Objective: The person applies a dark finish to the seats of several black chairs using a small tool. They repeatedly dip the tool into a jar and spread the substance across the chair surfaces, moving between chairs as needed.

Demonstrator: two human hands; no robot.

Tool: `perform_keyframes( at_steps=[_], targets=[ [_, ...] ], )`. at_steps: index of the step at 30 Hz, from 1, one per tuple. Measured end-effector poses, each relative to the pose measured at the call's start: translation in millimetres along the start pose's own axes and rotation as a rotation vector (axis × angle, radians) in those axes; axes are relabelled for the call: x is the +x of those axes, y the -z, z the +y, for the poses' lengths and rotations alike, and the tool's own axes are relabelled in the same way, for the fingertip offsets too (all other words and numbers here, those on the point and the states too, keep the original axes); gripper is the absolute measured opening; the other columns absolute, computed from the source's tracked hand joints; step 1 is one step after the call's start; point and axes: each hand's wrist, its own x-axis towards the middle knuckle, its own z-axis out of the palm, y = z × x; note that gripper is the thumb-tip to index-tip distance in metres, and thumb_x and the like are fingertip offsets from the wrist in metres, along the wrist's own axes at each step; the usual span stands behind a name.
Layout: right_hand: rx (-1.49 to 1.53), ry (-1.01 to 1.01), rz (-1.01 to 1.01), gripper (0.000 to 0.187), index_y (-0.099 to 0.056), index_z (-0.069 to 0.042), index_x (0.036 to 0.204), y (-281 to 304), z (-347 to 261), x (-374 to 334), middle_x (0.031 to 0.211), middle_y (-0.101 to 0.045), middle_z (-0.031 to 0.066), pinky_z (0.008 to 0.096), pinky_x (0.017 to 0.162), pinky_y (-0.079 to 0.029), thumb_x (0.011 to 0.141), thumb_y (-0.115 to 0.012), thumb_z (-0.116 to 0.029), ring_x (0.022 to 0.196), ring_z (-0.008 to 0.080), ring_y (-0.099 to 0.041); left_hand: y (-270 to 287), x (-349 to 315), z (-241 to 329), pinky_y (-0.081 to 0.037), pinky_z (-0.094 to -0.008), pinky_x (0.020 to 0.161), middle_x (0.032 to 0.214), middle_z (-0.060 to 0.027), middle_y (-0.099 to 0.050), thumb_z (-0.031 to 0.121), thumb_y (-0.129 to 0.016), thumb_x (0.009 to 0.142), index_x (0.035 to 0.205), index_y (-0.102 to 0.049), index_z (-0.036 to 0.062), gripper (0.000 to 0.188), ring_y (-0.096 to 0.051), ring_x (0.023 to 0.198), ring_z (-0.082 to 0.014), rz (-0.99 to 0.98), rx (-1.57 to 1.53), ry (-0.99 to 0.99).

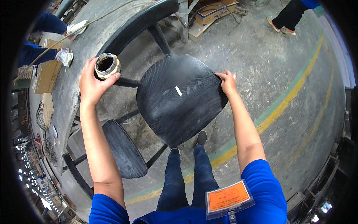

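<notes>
black seat; white strip atop; scuffed grey floor; yellow stripe

- Seat: black-finished wood, open grain showing, low sheen, clouded by a pale haze and smudges.
- Backrest: black, smooth, softly shiny.
- Lower chair: black wood, matt, with whitish streaks.
- Jar: crusted, uneven rim; its material is unclear.
- Floor: grey, concrete-like, matt, blotchy.
- Carton: matt cardboard.
- Badge: glossy clear plastic over orange paper.
- Shirt: matt blue cloth.
- Jeans: faded denim.
</notes>
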Motion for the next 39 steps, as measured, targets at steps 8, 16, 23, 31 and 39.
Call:
perform_keyframes(
  at_steps=[8, 16, 23, 31, 39],
  targets=[
    [-0.121, 0.064, 0.008, 0.034, -0.076, -0.025, 0.100, 1, -11, -13, 0.092, -0.060, 0.0026, 0.0381, 0.086, -0.048, 0.081, -0.059, -0.002, 0.095, 0.0285, -0.051, 1, 0, 2, -0.048, -0.0414, 0.089, 0.112, -0.0138, -0.063, 0.043, -0.085, 0.059, 0.111, -0.062, -0.0004, 0.071, -0.062, 0.105, -0.0332, -0.005, 0.011, -0.009],
    [-0.165, 0.085, -0.017, 0.034, -0.075, -0.026, 0.102, 1, -14, -19, 0.097, -0.058, 0.0019, 0.0394, 0.086, -0.049, 0.082, -0.058, -0.004, 0.097, 0.0282, -0.051, 1, -1, 1, -0.048, -0.0417, 0.090, 0.113, -0.0142, -0.063, 0.044, -0.085, 0.060, 0.112, -0.062, -0.0006, 0.072, -0.062, 0.106, -0.0336, 0.001, 0.008, 0.000],
    [0.013, 0.065, -0.032, 0.037, -0.076, -0.021, 0.099, 3, -3, -4, 0.092, -0.061, 0.0053, 0.0380, 0.089, -0.042, 0.080, -0.056, 0.003, 0.096, 0.0291, -0.050, 1, -1, 0, -0.047, -0.0417, 0.091, 0.114, -0.0147, -0.063, 0.045, -0.085, 0.059, 0.113, -0.061, -0.0013, 0.074, -0.061, 0.107, -0.0341, 0.009, 0.054, -0.015],
    [0.011, 0.084, -0.049, 0.037, -0.076, -0.021, 0.099, 0, 4, -7, 0.089, -0.061, 0.0044, 0.0352, 0.087, -0.042, 0.080, -0.056, 0.004, 0.089, 0.0281, -0.050, 1, -1, 2, -0.048, -0.0418, 0.090, 0.113, -0.0148, -0.063, 0.045, -0.084, 0.061, 0.111, -0.061, -0.0024, 0.073, -0.062, 0.105, -0.0341, 0.006, 0.019, -0.018],
    [0.055, 0.052, 0.079, 0.036, -0.076, -0.021, 0.098, -5, 4, -6, 0.087, -0.060, 0.0045, 0.0343, 0.086, -0.040, 0.082, -0.056, 0.004, 0.087, 0.0267, -0.051, 1, -1, 0, -0.048, -0.0411, 0.089, 0.111, -0.0132, -0.063, 0.043, -0.084, 0.060, 0.109, -0.062, -0.0004, 0.069, -0.062, 0.104, -0.0331, 0.016, 0.009, -0.032]
  ],
)
